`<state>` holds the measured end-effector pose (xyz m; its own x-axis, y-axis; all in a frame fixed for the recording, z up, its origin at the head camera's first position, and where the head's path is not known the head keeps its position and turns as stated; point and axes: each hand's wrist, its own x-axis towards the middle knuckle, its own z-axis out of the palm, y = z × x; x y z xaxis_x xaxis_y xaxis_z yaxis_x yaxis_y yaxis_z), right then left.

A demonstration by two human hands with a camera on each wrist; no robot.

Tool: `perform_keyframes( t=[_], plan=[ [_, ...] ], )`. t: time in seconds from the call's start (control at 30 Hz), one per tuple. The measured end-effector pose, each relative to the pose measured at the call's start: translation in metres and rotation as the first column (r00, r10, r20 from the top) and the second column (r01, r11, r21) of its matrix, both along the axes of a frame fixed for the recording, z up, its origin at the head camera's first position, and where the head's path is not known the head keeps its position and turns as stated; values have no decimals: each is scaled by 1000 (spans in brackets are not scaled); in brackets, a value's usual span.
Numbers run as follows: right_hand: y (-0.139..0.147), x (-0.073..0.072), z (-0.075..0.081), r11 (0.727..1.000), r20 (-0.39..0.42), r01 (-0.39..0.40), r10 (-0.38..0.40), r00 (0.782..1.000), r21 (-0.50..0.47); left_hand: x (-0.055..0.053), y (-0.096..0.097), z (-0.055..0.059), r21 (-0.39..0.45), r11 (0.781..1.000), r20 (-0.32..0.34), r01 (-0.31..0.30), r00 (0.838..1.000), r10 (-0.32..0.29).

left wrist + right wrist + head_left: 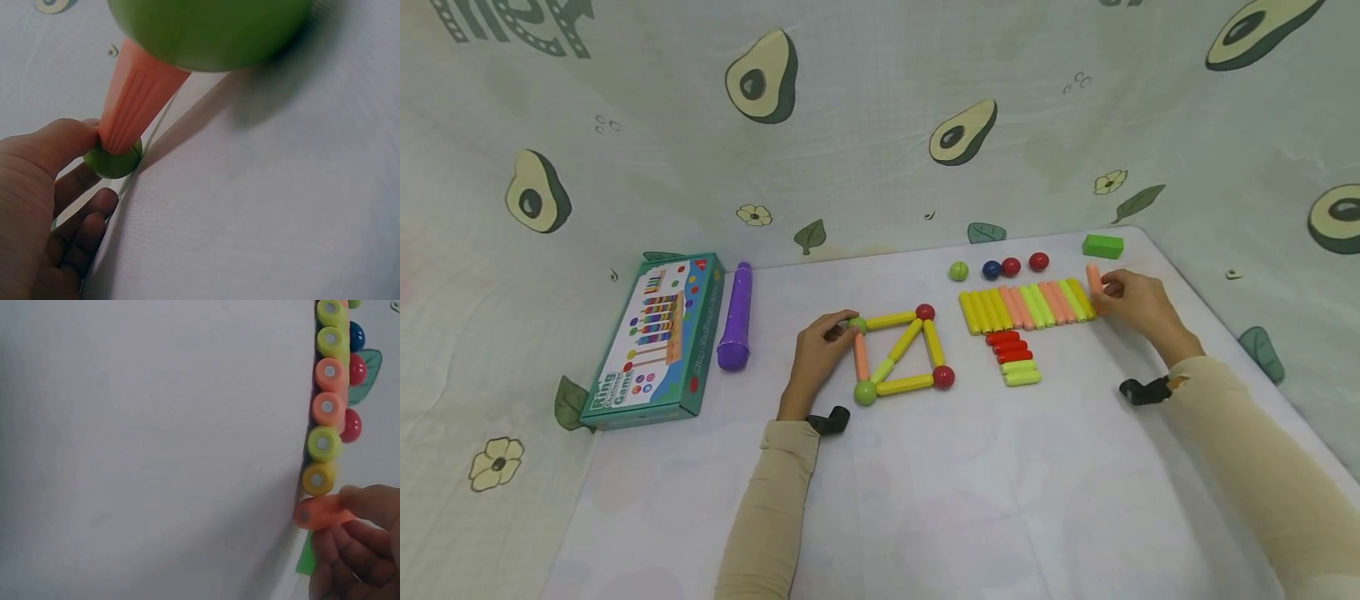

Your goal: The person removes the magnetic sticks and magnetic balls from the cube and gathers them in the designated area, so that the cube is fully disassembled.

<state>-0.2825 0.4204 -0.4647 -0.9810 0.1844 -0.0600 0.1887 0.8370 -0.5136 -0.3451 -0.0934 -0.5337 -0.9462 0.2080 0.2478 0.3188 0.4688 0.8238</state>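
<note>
A square of magnetic sticks and balls lies in the head view: yellow sticks (pixel 905 383), an orange stick (pixel 861 358) on the left side, a diagonal, red balls (pixel 943 377) at right and green balls (pixel 865 392) at left. My left hand (pixel 818 354) grips the square's far-left green ball (pixel 114 161), thumb by the orange stick's end. At the right end of a row of long sticks (pixel 1026 306), my right hand (pixel 1138 307) pinches another orange stick (pixel 325 511) between thumb and fingers. It touches or nearly touches the row's last yellow stick (pixel 318 479).
Short red and lime sticks (pixel 1017 356) lie below the row. Behind it sit a lime ball (pixel 958 271), a blue ball (pixel 992 270), two red balls (pixel 1039 262) and a green block (pixel 1102 246). A game box (pixel 651 342) and a purple microphone-shaped object (pixel 737 317) are at left.
</note>
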Motion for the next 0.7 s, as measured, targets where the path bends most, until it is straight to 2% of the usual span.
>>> perform_keyframes(
  t=[0.13,0.33,0.47,0.6,0.7],
  plan=[
    [1,-3,-6,1000,35,14,-14,999,-21,0,-1,0,-6,1000,3,-2,1000,2],
    [0,-7,-12,999,-26,-14,15,1000,35,1,-3,1,-3,1000,2,2,1000,-2],
    [-7,-5,-8,998,-46,-18,21,999,62,1,-3,-1,15,1000,1,10,1000,-10],
    [-28,1,2,995,-118,-54,64,991,81,2,1,-2,21,1000,-16,5,1000,-4],
    [-59,9,8,989,-173,-114,129,976,94,5,2,0,20,1000,-27,-7,1000,7]
  ],
)
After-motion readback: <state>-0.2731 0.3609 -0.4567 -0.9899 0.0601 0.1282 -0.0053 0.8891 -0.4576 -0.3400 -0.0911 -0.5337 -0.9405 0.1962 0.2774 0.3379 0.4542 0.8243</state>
